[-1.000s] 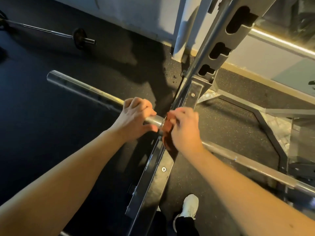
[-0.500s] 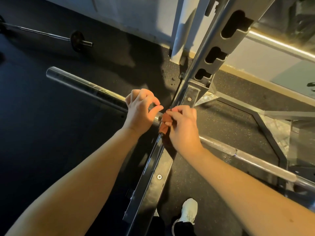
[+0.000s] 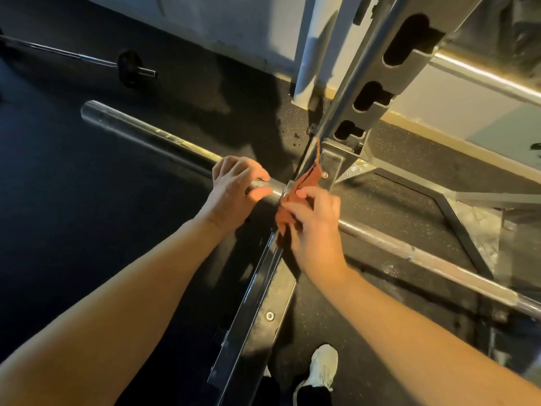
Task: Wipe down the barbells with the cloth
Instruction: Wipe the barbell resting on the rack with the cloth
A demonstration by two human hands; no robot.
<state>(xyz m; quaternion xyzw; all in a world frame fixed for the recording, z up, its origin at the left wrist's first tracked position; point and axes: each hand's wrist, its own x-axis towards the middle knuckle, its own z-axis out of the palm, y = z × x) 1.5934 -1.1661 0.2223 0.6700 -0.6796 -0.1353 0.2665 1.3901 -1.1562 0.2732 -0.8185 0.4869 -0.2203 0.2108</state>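
Speckled rubber floor, cylindrical steel barbell, crumpled cloth

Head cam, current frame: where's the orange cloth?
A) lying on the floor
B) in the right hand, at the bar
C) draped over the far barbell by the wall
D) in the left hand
B: the right hand holds the orange cloth at the near barbell, while the left hand grips the bar bare, with no cloth in it.
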